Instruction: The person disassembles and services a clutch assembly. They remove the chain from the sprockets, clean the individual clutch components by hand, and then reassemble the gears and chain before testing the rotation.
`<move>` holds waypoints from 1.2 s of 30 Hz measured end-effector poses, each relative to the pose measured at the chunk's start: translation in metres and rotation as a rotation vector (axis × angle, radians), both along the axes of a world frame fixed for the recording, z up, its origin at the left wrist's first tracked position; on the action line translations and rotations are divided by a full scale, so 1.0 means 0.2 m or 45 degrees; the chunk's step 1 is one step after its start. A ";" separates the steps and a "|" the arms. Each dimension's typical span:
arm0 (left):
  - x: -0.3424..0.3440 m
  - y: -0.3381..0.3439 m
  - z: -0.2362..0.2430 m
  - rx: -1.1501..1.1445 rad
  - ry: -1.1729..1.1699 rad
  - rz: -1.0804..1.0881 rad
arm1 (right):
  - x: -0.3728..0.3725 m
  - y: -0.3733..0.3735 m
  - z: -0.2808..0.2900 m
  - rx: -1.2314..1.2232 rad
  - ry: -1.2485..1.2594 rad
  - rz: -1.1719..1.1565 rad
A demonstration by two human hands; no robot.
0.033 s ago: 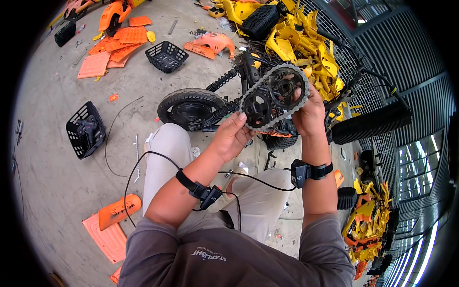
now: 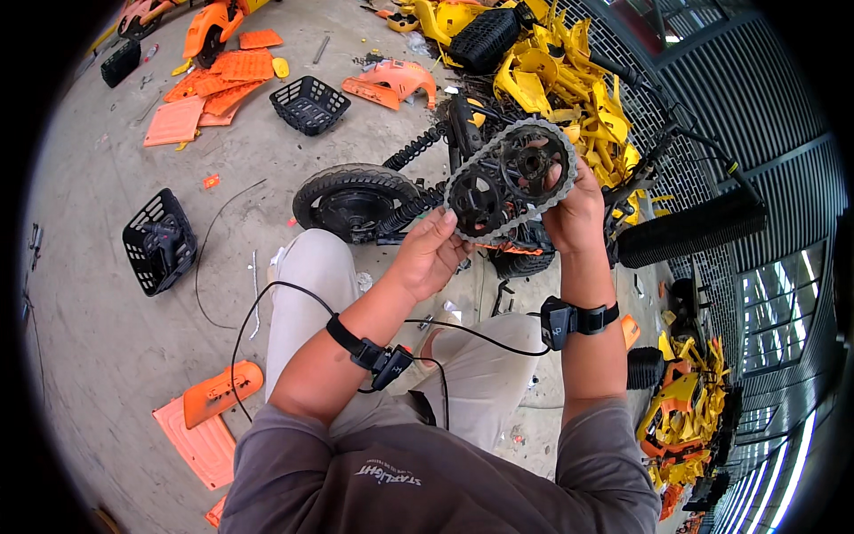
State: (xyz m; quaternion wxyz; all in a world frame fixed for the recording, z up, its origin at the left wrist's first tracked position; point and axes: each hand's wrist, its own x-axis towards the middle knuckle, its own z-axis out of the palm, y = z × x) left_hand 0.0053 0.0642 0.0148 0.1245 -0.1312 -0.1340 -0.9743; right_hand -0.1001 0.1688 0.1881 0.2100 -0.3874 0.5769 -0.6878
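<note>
Both hands hold up a grey drive chain looped around two dark sprockets, a left sprocket and a right sprocket. My left hand pinches the chain's lower left end, thumb on the front. At the other end, my right hand is closed around the chain and the right sprocket, with fingertips showing through the sprocket's openings. Behind the chain lies a partly stripped two-wheeler, with a black wheel and a coil spring shock absorber; the chain hides part of it.
Black plastic baskets, one at the far side and another on the left, sit on the concrete floor. Orange panels lie at lower left. A yellow heap of body parts rises behind. Cables run from the bands on my forearms.
</note>
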 end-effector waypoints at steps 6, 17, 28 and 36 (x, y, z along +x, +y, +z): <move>0.02 -0.01 0.01 -0.023 -0.044 0.010 | -0.01 0.03 -0.02 -0.103 -0.023 0.050; 0.03 -0.01 0.01 -0.078 -0.026 0.010 | 0.00 0.05 0.01 -0.057 0.029 0.055; 0.01 0.01 -0.03 -0.088 -0.036 -0.094 | 0.01 0.04 0.02 -0.016 -0.014 0.121; 0.04 0.00 0.01 -0.105 0.004 -0.117 | 0.02 0.02 0.03 0.006 0.077 0.088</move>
